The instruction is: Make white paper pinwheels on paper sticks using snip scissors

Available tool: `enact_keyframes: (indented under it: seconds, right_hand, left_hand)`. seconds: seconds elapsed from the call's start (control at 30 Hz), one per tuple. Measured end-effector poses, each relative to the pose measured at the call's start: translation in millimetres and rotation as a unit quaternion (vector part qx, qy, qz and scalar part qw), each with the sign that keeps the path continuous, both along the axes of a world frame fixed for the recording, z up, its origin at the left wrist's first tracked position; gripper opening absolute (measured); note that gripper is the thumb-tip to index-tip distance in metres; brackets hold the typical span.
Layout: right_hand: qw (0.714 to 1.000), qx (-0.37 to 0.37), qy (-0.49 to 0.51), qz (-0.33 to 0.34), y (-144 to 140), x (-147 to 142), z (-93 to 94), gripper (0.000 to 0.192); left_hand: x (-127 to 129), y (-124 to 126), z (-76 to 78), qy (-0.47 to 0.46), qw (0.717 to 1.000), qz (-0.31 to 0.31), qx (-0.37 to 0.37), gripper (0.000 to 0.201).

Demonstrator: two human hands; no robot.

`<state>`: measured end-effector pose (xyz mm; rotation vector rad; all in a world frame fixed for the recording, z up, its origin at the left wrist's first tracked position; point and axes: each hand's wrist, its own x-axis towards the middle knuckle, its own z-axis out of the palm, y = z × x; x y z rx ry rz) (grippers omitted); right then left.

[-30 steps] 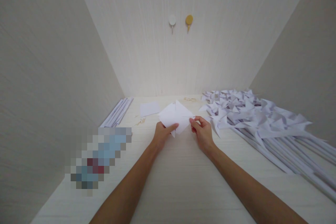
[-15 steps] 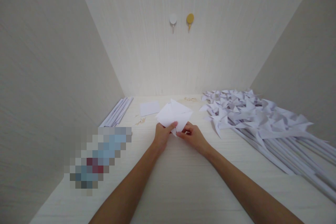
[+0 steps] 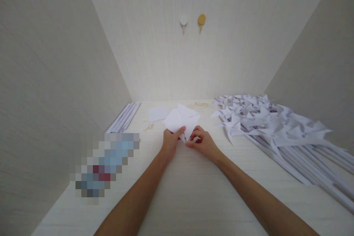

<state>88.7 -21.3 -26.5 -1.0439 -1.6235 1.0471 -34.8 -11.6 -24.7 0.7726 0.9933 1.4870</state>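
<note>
the folded white paper (image 3: pixel 181 120) sits just beyond both hands; the left hand (image 3: pixel 170 142) pinches its near edge, the right hand (image 3: pixel 203 143) grips its lower corner.

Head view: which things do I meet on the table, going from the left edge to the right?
Paper sticks → small paper square → folded paper held in both hands → pile of paper pinwheels.

One camera sits on my head, looking forward and down along my forearms at the tabletop (image 3: pixel 193 191) (close range), with the back wall (image 3: pixel 193 62) ahead.
</note>
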Motion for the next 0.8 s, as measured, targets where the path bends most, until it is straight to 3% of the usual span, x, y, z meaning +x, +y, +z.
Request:
enact_keyframes:
  seconds: [0.43,0.8]
  right_hand:
    - [0.999,0.016,0.035,-0.021,-0.9,0.6,-3.4,0.019]
    - [0.998,-0.003,0.057,0.001,-1.9,0.3,0.0,0.012]
  left_hand:
    - [0.5,0.7,-5.3,0.07,0.997,-0.005,0.016,0.03]
    - [0.8,1.6,-4.1,0.015,1.0,0.018,0.002,0.028]
